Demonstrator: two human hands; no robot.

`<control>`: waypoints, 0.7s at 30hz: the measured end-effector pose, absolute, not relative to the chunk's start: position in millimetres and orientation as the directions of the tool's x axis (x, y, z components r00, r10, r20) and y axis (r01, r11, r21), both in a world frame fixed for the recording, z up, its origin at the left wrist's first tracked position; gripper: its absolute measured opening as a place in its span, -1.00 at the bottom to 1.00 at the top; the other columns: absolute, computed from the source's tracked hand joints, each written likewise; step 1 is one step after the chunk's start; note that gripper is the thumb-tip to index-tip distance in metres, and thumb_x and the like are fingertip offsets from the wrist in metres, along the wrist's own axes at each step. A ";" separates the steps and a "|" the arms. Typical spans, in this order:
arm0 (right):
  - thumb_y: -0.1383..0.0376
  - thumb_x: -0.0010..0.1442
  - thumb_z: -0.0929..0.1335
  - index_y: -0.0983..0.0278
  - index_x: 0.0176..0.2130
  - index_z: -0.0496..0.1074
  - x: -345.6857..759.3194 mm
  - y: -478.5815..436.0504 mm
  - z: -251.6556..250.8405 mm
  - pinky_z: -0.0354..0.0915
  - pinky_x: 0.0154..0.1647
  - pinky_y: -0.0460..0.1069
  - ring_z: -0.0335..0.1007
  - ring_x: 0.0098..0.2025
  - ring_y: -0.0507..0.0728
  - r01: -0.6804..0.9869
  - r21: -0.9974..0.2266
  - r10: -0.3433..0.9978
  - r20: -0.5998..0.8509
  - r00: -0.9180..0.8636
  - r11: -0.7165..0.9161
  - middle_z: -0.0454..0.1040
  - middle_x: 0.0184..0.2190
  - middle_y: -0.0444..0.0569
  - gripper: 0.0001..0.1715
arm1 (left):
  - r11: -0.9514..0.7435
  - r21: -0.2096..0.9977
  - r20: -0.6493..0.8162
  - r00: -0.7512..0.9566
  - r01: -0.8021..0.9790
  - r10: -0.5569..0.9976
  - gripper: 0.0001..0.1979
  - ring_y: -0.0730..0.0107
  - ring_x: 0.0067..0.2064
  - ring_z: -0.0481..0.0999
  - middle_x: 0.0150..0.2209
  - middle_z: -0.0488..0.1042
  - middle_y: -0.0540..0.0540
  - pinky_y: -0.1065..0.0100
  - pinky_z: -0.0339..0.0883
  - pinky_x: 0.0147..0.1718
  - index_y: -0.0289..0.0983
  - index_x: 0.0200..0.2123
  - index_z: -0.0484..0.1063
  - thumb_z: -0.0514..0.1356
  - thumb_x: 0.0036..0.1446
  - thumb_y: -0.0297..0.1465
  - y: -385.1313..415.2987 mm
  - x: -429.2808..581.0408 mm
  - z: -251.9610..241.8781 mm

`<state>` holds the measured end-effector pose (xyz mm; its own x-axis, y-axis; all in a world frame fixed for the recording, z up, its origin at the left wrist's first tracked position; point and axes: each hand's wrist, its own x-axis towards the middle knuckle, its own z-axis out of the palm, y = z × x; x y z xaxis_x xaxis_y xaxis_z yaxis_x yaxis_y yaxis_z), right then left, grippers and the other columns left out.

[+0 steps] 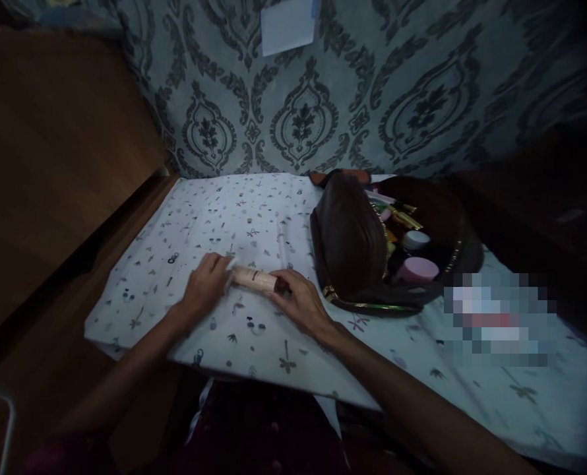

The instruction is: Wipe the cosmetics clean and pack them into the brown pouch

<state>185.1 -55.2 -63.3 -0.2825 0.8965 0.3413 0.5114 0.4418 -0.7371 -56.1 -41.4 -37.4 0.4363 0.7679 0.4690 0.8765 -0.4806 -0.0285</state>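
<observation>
Gripping one end of a pale tube [254, 279] with the right hand [298, 300], holding something white [232, 263] to the other with the left hand [205, 285] — likely for steadiness. Kept low over the printed cloth [224, 218], near an open bag [345, 244] — presumably unzipped for reach.

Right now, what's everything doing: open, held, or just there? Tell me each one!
Left hand: curled at a blurred white scrap, grip unclear.
Right hand: closed on one end of a beige tube.
Beige tube: held sideways.
Brown bag: open, things inside.
Pink lid: inside the bag.
Paper: on the wall, slightly tilted.
Patterned cloth: spread out.
</observation>
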 end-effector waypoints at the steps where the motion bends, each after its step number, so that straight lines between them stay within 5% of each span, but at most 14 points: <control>1: 0.28 0.14 0.39 0.24 -0.12 0.42 184.6 -55.0 -61.6 0.32 -0.20 0.04 0.41 -0.24 0.18 0.507 -0.745 0.901 0.335 -0.276 0.433 0.50 -0.27 0.00 -0.74 | -0.582 -0.051 0.480 0.531 0.812 0.698 -0.71 0.20 -0.06 0.45 -0.11 0.46 -0.18 0.24 0.38 -0.16 -0.26 0.09 0.30 -0.04 0.37 -0.40 -45.0 -46.4 -36.9; 6: 0.39 0.07 0.30 0.26 -0.32 0.44 182.2 -54.6 -53.3 0.27 -0.34 -0.02 0.34 -0.40 0.11 0.522 -0.774 0.933 0.284 -0.222 0.360 0.46 -0.43 -0.09 -0.86 | -0.804 -0.258 0.351 0.827 0.536 0.439 -0.57 0.05 0.16 0.36 0.12 0.41 -0.37 0.01 0.21 0.09 -0.40 0.26 0.10 -0.03 0.36 -0.47 -51.9 -8.6 -37.4; 12: 0.31 0.04 0.39 0.27 -0.35 0.46 181.1 -57.6 -47.4 0.22 -0.39 -0.06 0.30 -0.46 0.06 0.465 -0.835 0.953 0.218 -0.211 0.294 0.42 -0.52 -0.16 -0.91 | -0.721 -0.402 0.435 0.811 0.565 0.392 -0.80 0.21 -0.22 0.48 -0.26 0.52 -0.17 0.12 0.28 -0.08 -0.40 -0.02 0.32 0.00 0.34 -0.52 -33.3 -7.6 -39.8; 21: 0.18 0.09 0.41 0.27 -0.27 0.50 184.1 -54.9 -53.1 0.23 -0.38 -0.06 0.34 -0.42 0.08 0.433 -0.850 0.950 0.232 -0.208 0.302 0.47 -0.46 -0.12 -0.78 | -0.705 -0.373 0.404 0.789 0.604 0.462 -0.88 0.19 -0.28 0.46 -0.34 0.48 -0.16 0.17 0.28 -0.20 -0.34 -0.18 0.37 0.05 0.29 -0.51 -11.2 -42.1 -41.9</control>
